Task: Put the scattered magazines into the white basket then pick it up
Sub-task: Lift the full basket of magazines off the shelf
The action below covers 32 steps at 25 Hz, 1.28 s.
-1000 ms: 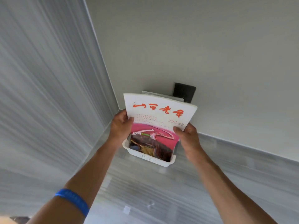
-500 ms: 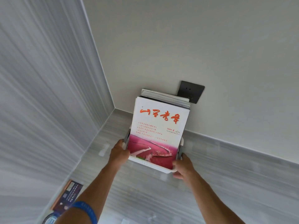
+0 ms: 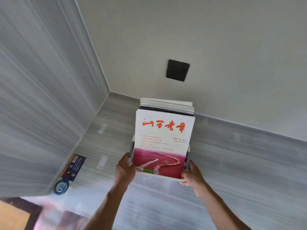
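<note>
The white basket [image 3: 159,176] is gripped from both sides, with my left hand [image 3: 125,168] on its left wall and my right hand [image 3: 192,175] on its right wall. Several magazines stand upright inside it. The front magazine [image 3: 163,135] has a white cover with red characters and a pink picture at the bottom. Behind it, the top edges of the other magazines [image 3: 167,106] show. Most of the basket is hidden by the front cover; only its near rim and side handles show.
A grey striped surface [image 3: 232,163] meets a pale wall with a dark socket plate [image 3: 177,70]. A striped side wall [image 3: 41,97] closes off the left. A dark booklet [image 3: 74,166] and a round blue tag [image 3: 61,186] lie at the left corner.
The front magazine went down into the basket. Both hands slid from the magazine's sides to the basket's sides. The basket now appears lower in view, further below the socket plate.
</note>
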Each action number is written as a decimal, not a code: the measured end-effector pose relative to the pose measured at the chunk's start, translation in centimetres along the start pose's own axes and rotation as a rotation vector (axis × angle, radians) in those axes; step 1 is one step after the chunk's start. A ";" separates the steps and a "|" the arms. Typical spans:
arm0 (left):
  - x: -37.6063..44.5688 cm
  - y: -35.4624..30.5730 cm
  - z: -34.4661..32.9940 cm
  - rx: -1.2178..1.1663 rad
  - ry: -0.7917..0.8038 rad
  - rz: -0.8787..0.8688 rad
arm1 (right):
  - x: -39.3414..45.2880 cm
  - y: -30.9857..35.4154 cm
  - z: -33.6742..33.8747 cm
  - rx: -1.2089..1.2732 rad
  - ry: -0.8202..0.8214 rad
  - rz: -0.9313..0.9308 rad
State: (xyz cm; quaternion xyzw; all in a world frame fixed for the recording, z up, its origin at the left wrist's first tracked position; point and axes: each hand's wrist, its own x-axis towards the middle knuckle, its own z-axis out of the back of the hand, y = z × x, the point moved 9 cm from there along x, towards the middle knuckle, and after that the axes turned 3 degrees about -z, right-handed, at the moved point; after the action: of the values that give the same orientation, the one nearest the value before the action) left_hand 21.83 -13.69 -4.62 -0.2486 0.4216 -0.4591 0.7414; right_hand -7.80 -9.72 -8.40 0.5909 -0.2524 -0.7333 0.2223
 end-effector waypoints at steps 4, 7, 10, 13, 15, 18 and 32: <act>-7.5 2.1 -2.8 -0.073 -0.003 0.001 | -3.0 -5.5 4.1 -0.088 0.027 -0.013; -12.6 4.0 -5.1 -0.110 0.053 0.060 | -4.8 -9.5 6.9 -0.165 0.057 -0.011; -14.4 4.5 -5.7 -0.083 0.132 0.074 | -6.8 -10.6 8.6 -0.233 0.106 0.083; -11.4 0.2 -4.1 0.008 0.181 -0.129 | -7.0 -5.2 9.4 -0.256 0.177 0.281; -9.0 -4.6 -4.3 0.019 0.328 -0.302 | -6.5 0.1 8.8 -0.214 0.266 0.381; -6.1 -7.9 -6.0 -0.075 0.528 -0.247 | -5.2 4.6 6.9 -0.112 0.413 0.373; -12.0 -6.7 -3.4 -0.232 0.433 -0.478 | -12.5 2.5 8.3 -0.087 0.302 0.612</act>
State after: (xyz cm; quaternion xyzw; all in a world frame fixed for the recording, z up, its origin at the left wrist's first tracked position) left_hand 13.14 -6.02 3.40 -0.3197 0.5484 -0.6109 0.4731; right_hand -13.37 -2.95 4.01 0.5794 -0.3508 -0.5470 0.4920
